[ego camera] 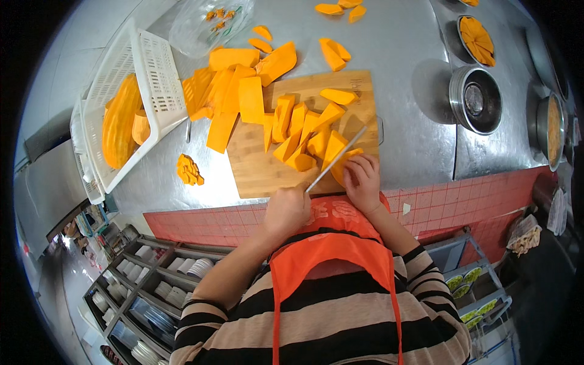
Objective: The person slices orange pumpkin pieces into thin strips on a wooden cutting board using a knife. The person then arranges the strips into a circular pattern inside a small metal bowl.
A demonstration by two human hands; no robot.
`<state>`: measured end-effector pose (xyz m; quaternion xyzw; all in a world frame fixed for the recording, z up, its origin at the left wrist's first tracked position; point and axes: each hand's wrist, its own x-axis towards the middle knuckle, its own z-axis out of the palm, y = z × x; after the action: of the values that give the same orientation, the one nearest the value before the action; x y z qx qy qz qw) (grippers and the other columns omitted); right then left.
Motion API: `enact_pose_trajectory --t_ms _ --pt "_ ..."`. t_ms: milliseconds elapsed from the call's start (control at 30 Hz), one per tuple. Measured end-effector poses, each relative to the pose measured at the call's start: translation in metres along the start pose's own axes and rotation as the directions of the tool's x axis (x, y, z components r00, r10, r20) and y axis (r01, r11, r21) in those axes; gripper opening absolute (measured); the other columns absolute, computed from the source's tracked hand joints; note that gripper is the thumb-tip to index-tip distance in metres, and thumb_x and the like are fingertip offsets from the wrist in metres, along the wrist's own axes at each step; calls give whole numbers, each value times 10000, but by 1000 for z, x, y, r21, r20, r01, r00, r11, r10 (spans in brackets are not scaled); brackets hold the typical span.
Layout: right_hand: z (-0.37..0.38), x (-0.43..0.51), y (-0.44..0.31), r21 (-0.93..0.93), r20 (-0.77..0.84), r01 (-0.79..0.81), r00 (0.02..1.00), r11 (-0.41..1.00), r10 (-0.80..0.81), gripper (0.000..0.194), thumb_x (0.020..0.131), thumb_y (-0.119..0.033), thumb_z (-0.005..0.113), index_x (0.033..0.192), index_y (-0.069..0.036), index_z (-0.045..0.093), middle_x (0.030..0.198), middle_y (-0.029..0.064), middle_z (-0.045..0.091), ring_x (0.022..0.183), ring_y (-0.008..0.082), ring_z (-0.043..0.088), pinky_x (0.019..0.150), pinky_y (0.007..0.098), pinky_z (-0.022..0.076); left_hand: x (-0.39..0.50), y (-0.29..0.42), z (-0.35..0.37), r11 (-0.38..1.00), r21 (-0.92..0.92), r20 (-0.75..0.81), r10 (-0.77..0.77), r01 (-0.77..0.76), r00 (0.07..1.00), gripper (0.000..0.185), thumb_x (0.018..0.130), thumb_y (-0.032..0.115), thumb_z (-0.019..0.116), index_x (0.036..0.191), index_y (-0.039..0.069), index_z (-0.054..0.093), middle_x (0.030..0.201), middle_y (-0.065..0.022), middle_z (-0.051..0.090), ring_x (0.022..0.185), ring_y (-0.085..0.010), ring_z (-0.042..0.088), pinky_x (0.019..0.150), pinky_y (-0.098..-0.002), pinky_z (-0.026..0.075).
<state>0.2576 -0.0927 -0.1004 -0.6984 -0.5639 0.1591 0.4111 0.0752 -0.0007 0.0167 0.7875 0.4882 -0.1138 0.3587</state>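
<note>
My left hand point(287, 212) grips the handle of a kitchen knife point(340, 155), whose blade slants up and to the right, seen mostly from its spine. Under the fingers of my right hand point(363, 180) is a peeled pumpkin piece point(337, 171), close beside the blade. Both hands are over the near edge of a wooden cutting board point(255, 175). Several thick orange pumpkin chunks point(296, 121) lie across the board. Larger peeled pumpkin slabs point(228, 86) are heaped over its far left corner and onto the metal table.
A white plastic basket point(162, 68) holding whole pumpkin point(121, 123) stands at left. Pumpkin trimmings point(189, 169) lie near it, and a clear plastic bag point(191, 27) holds scraps. Stacked metal bowls point(492, 102) stand at right, near a bowl of pumpkin slices point(477, 41).
</note>
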Motion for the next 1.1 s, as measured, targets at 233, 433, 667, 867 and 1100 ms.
enact_pose_trajectory --t_ms 233,433,667,867,1100 --pt "2 -11 10 -41 13 85 996 996 -84 351 718 -6 731 1055 -47 643 1115 106 617 1109 381 523 980 472 421 -29 6 7 989 115 -12 90 -88 996 161 822 102 582 920 0 659 641 -228 636 588 -389 660 550 -481 552" --pt "-3 -6 11 -54 36 90 995 994 -88 371 717 -35 729 1080 -37 652 1147 123 620 1113 381 515 980 465 423 -32 7 8 986 160 42 49 -55 998 210 810 92 571 976 6 666 660 -222 650 601 -374 674 557 -468 561" --pt "-1 -5 22 32 29 50 998 998 -51 315 723 -28 722 1030 -37 657 1132 117 627 1080 366 540 944 451 447 -20 11 8 990 143 112 -11 -5 994 173 796 83 581 910 7 685 671 -225 654 632 -393 680 588 -487 566" --pt "2 -4 25 69 19 29 999 997 -31 268 725 -11 712 985 -41 655 1107 107 635 1038 341 567 903 421 470 -1 4 -1 986 149 221 45 -79 974 158 801 108 590 873 -8 670 701 -254 652 661 -426 668 593 -509 550" --pt "-4 -2 23 105 44 -13 999 994 9 289 756 -94 753 1018 -29 651 1137 131 621 1085 363 555 937 437 464 30 1 50 1000 5 114 -15 15 993 169 820 172 613 846 15 669 757 -231 670 732 -428 664 693 -509 537"
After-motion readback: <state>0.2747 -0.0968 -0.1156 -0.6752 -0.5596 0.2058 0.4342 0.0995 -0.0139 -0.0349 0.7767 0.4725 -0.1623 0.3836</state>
